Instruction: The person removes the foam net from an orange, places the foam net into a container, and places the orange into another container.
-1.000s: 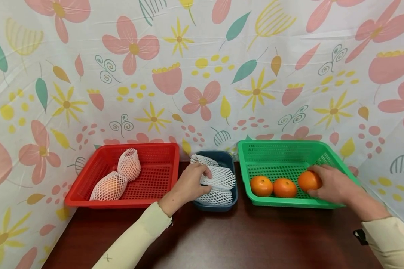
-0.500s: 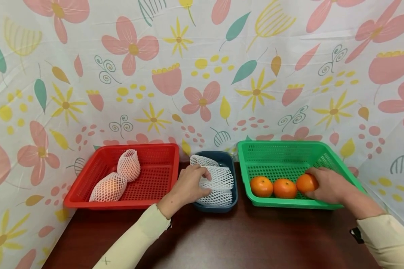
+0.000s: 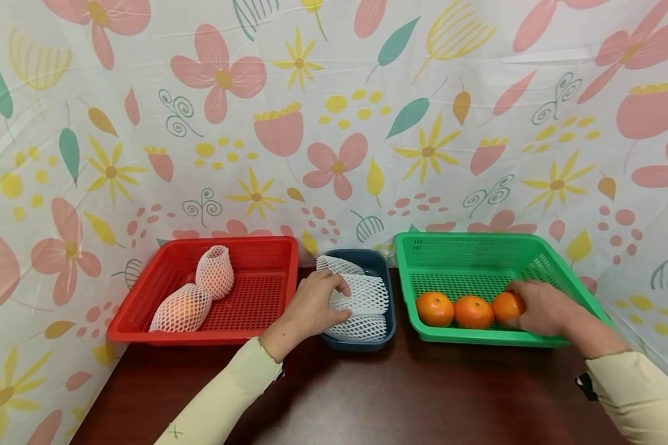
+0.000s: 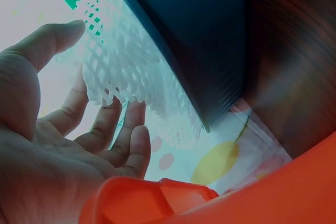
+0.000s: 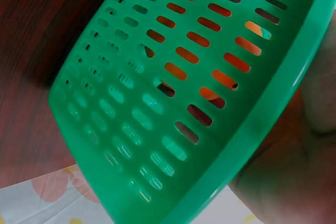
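Tabletop (image 3: pixel 389 398) | left hand (image 3: pixel 314 304) spread, perhaps touching foam nets (image 3: pixel 368 294) | right hand (image 3: pixel 547 309) gripping orange fruit (image 3: pixel 505 307)

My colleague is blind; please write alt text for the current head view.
A person's right hand grips an orange fruit beside two others in a green basket; the left hand is at white mesh sleeves in a blue container. A red basket with two mesh-wrapped fruits stands at left; a floral sheet hangs behind.
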`<state>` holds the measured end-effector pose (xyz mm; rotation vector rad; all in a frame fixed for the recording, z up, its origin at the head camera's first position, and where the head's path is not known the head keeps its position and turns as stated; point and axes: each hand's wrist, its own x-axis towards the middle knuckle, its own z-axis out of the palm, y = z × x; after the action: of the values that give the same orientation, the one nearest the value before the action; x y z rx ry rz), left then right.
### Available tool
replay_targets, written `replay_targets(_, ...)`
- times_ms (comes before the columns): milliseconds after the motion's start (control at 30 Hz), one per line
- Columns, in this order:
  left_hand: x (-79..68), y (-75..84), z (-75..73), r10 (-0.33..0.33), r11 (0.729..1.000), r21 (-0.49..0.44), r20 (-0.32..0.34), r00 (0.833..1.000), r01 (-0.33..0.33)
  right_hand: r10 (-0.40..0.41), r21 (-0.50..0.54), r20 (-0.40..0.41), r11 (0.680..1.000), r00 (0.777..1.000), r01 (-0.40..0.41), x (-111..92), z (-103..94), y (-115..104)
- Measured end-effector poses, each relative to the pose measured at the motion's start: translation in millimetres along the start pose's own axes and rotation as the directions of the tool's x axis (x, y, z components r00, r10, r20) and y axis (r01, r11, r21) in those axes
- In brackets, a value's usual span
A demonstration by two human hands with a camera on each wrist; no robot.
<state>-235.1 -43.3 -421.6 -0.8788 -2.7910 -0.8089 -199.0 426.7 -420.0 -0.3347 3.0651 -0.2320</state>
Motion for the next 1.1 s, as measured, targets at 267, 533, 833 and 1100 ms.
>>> replay_targets(267,0.9,0.5,-3.6,-0.003,1.000,0.004,-0.025,1.000,0.003,0.004,0.009,0.031,1.000,1.000,-0.004,1.6,1.2,2.2)
replay_targets(533,0.1,-1.1,-3.5,0.013,1.000,-0.004,-0.052,0.999,-0.013,0.010,0.017,0.055,1.000,0.998,-0.011,2.6,1.6,2.9)
replay_targets(833,-2.2,-1.5,-5.8,0.042,0.999,-0.016,-0.078,0.996,-0.043,0.005,0.011,0.052,1.000,0.999,-0.005,4.1,2.0,4.5)
replay_targets(1100,-4.1,-0.7,-9.3,0.048,0.998,-0.040,-0.091,0.995,-0.051,-0.003,0.026,0.061,1.000,0.998,0.002,5.3,1.2,5.2)
